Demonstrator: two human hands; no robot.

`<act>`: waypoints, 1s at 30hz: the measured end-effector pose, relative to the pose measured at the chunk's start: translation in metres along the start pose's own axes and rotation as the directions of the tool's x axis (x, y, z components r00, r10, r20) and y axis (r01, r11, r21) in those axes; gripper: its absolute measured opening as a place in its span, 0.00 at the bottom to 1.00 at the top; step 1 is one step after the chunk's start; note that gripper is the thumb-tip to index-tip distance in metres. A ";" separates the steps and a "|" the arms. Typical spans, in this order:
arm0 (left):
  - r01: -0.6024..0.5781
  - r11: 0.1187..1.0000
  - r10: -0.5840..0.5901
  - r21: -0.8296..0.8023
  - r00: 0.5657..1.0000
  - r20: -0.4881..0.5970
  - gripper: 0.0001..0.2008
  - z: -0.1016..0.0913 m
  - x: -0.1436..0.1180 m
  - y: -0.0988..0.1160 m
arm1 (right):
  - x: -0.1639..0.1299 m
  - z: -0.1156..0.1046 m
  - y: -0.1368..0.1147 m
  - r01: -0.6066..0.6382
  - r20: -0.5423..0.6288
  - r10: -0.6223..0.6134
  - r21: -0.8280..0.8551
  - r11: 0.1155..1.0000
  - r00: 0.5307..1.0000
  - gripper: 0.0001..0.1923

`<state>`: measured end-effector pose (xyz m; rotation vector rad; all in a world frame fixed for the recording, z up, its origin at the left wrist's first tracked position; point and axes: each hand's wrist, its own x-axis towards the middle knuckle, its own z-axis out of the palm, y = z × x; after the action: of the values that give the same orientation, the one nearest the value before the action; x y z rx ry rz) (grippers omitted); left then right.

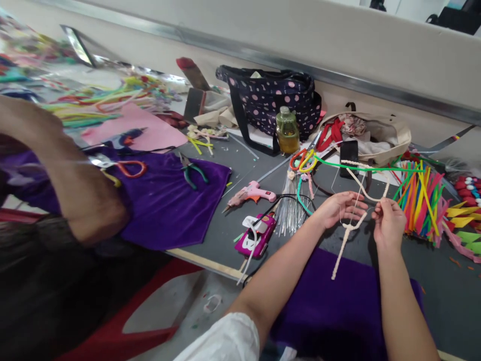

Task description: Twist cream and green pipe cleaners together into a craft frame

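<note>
My right hand pinches a cream pipe cleaner, which loops up and back above my hands. My left hand has its fingers stretched out and apart behind thin wire. Below the fingers, a cream-wrapped wire stem hangs at a slant, with short branches at its top. Whether the left fingers bear any of its weight, I cannot tell. Beneath both hands lies a purple cloth on the dark table. A green pipe cleaner stretches across just beyond the hands.
Left of my hands are a pink glue gun, a magenta power strip and a bundle of clear sticks. Colourful strips stand at right. A bottle is behind. Another person's arm reaches over the left side.
</note>
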<state>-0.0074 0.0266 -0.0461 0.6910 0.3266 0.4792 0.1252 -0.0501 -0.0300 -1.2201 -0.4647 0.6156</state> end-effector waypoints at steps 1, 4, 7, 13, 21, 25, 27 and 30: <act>0.040 0.999 -0.040 -0.008 0.999 0.015 0.20 -0.001 0.000 -0.001 | 0.001 -0.001 0.000 -0.006 -0.015 0.007 0.027 1.000 1.000 0.12; 0.141 0.989 -0.137 -0.032 0.985 0.104 0.31 -0.002 0.001 -0.001 | 0.004 -0.003 0.000 -0.010 -0.052 0.014 0.075 0.997 0.999 0.12; 0.161 0.987 -0.155 -0.025 0.974 0.166 0.37 -0.001 0.000 0.001 | 0.007 -0.005 0.000 -0.014 -0.092 0.022 0.086 0.996 0.996 0.13; 0.002 0.994 0.002 0.113 0.999 -0.033 0.21 0.009 -0.004 0.003 | 0.014 -0.008 0.002 0.036 -0.149 -0.041 -0.032 0.999 0.988 0.12; 0.006 0.974 0.004 0.224 0.999 -0.042 0.19 0.015 -0.005 -0.004 | 0.013 -0.009 -0.001 0.142 -0.091 -0.137 0.050 0.989 0.986 0.11; 0.060 0.986 -0.065 0.154 0.998 0.026 0.18 0.013 -0.005 -0.004 | 0.009 -0.009 -0.005 0.159 -0.068 -0.153 0.087 0.983 0.986 0.12; 0.073 0.990 -0.079 0.122 0.996 0.047 0.17 0.011 -0.006 -0.003 | 0.008 -0.009 -0.007 0.169 -0.059 -0.166 0.064 0.983 0.984 0.11; 0.047 0.993 -0.051 0.112 0.998 0.033 0.16 0.008 -0.007 0.000 | 0.007 -0.010 -0.008 0.228 -0.012 -0.228 -0.024 0.973 0.974 0.10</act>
<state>-0.0098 0.0187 -0.0388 0.7976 0.3372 0.4038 0.1386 -0.0543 -0.0251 -1.1711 -0.5917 0.4061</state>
